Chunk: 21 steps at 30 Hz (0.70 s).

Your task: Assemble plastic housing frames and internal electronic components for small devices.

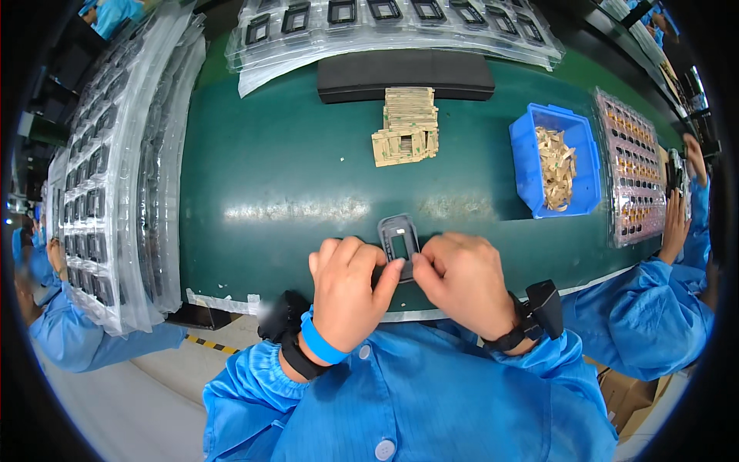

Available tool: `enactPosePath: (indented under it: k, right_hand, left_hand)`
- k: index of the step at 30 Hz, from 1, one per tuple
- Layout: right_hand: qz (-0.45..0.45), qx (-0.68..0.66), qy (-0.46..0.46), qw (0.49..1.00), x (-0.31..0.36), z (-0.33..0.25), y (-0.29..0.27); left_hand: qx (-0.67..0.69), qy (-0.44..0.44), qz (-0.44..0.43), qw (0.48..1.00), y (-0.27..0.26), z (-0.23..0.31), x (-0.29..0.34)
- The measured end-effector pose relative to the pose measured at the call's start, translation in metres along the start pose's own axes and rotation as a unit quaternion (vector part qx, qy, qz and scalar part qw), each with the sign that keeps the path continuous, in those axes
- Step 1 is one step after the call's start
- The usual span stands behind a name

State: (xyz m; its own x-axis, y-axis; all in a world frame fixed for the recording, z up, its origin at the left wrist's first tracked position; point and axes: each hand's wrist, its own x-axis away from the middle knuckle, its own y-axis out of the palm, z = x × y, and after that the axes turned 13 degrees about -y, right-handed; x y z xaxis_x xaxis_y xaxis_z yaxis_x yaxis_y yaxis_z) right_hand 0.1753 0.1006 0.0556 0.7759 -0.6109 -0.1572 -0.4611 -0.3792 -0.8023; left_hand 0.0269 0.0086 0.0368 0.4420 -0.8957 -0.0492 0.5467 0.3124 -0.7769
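A dark grey plastic frame (396,225), rounded at its corners and with a rectangular opening, lies at the near middle of the green table. My left hand (344,286) grips its left and lower side, the thumb resting on the lower rim. On the opposite side, my right hand (466,279) is closed at the frame's right edge, thumb and forefinger pinched together there. Whether a small piece sits between those fingertips is hidden. Beyond the frame stands a fanned stack of tan paper-backed adhesive pieces (410,115) with rectangular cut-outs.
A blue bin (523,165) of tan paper strips (556,171) stands right of the stack. Behind it lies a long black block (406,75). Clear trays of black frames (341,35) fill the far edge; more trays (115,162) stack at left. People in blue work at both sides.
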Motion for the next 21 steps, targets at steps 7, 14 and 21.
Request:
enactPosePath:
  k: [7,14,21]
  right_hand:
    - [0.025,-0.041,-0.002,0.999,-0.005,0.009,-0.011]
    - [0.07,0.067,-0.153,0.983,-0.002,0.017,-0.004]
    - [0.055,0.111,-0.178,0.976,0.005,0.02,0.001]
  left_hand:
    - [-0.01,0.034,0.05,0.998,0.009,0.002,-0.015]
    - [0.058,-0.008,-0.009,0.998,-0.004,-0.004,0.001]
    - [0.09,-0.001,-0.013,0.996,0.003,-0.011,0.003]
